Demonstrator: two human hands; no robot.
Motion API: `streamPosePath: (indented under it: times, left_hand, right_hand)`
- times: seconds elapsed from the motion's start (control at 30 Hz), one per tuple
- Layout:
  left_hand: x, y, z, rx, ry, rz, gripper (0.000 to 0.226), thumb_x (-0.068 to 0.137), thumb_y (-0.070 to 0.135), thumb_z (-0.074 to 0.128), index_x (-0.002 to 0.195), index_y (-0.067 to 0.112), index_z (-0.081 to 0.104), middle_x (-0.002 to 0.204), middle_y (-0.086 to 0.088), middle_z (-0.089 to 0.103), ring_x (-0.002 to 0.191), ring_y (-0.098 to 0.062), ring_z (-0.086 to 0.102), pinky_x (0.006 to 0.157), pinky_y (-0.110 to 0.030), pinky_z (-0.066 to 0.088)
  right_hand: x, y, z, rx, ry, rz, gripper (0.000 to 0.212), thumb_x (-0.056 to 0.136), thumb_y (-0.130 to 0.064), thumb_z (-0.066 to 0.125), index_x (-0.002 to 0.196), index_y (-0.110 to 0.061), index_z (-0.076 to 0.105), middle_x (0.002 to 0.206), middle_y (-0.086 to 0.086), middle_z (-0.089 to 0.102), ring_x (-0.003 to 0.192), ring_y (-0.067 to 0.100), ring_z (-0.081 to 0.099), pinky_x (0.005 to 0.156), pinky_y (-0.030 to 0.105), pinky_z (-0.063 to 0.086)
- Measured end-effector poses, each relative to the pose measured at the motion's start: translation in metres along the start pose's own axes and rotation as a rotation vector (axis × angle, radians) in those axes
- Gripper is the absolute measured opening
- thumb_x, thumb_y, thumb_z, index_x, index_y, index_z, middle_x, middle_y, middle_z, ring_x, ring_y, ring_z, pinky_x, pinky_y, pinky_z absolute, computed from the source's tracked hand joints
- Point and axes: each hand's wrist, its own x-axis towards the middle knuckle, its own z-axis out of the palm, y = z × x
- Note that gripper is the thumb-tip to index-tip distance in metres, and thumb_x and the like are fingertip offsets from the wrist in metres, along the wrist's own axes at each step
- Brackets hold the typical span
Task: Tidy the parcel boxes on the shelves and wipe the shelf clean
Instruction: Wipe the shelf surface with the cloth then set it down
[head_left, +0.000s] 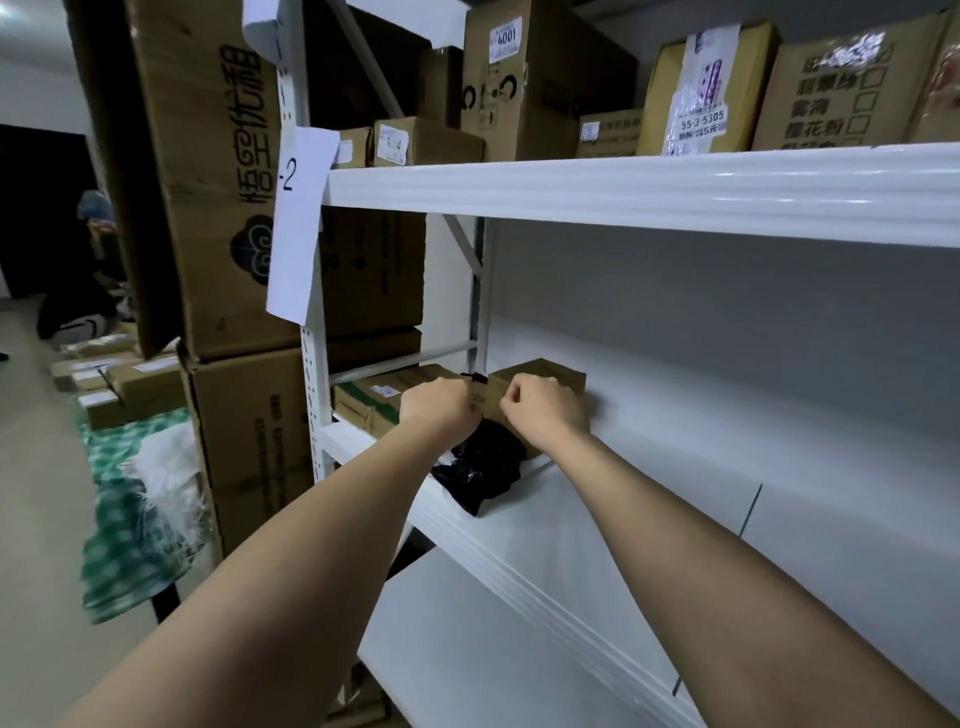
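Note:
A small brown parcel box (563, 376) stands at the left end of the white middle shelf (649, 525). My right hand (545, 408) rests curled on its top front edge. My left hand (439, 405) is closed at the box's left side, where a small black strip sticks up by the fingers. A black plastic parcel bag (483, 467) lies on the shelf in front of the box, below both wrists. A flat box with green print (374, 400) lies just left of the shelf post.
The upper shelf (649, 187) carries several cardboard boxes. Large stacked cartons (208, 208) stand left of the rack. On the floor to the left lie a green checked cloth (124, 519) and several small parcels (114, 379). A person crouches far left.

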Motion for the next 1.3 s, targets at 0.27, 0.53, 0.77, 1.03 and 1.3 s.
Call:
streamPosePath:
  times: [0.27,0.53,0.77,1.03,1.3]
  left_hand:
    - [0.077,-0.016,0.040,-0.025,-0.049,0.052,0.023,0.095,0.023,0.038,0.102,0.016,0.059,0.090,-0.004,0.059,0.078,-0.024,0.053,0.064,-0.029,0.040]
    - [0.155,-0.053,0.067,-0.007,-0.098,0.117,0.025,0.095,0.022,0.040,0.113,0.014,0.056,0.109,-0.008,0.061,0.097,-0.027,0.058,0.070,-0.032,0.042]
    - [0.199,-0.057,0.092,-0.012,-0.115,0.185,0.024,0.098,0.022,0.037,0.109,0.014,0.057,0.097,-0.006,0.060,0.081,-0.023,0.053,0.067,-0.030,0.041]
    - [0.251,-0.055,0.117,-0.005,-0.125,0.175,0.025,0.096,0.020,0.036,0.106,0.014,0.058,0.099,-0.006,0.062,0.088,-0.024,0.059,0.070,-0.031,0.046]
    - [0.292,-0.045,0.133,-0.002,-0.130,0.128,0.024,0.095,0.017,0.038,0.108,0.012,0.057,0.103,-0.008,0.062,0.094,-0.025,0.060,0.069,-0.030,0.043]
  right_hand:
    - [0.067,0.013,0.040,-0.052,0.000,0.081,0.018,0.094,-0.027,0.043,0.090,-0.022,0.060,0.097,0.004,0.068,0.086,0.026,0.064,0.062,0.028,0.044]
    - [0.136,0.001,0.065,-0.097,0.073,0.133,0.024,0.093,-0.020,0.041,0.102,-0.021,0.063,0.103,0.002,0.066,0.091,0.025,0.060,0.064,0.028,0.042]
    - [0.180,0.005,0.082,-0.105,0.080,0.163,0.024,0.089,-0.013,0.042,0.099,-0.020,0.063,0.101,0.002,0.066,0.084,0.024,0.056,0.064,0.028,0.040]
    - [0.238,0.021,0.099,-0.167,0.063,0.138,0.026,0.087,-0.006,0.043,0.097,-0.018,0.064,0.099,0.001,0.067,0.085,0.025,0.059,0.061,0.026,0.038]
    - [0.292,0.048,0.116,-0.173,-0.057,0.136,0.025,0.084,-0.005,0.043,0.094,-0.014,0.064,0.098,0.002,0.066,0.083,0.025,0.060,0.053,0.022,0.032]
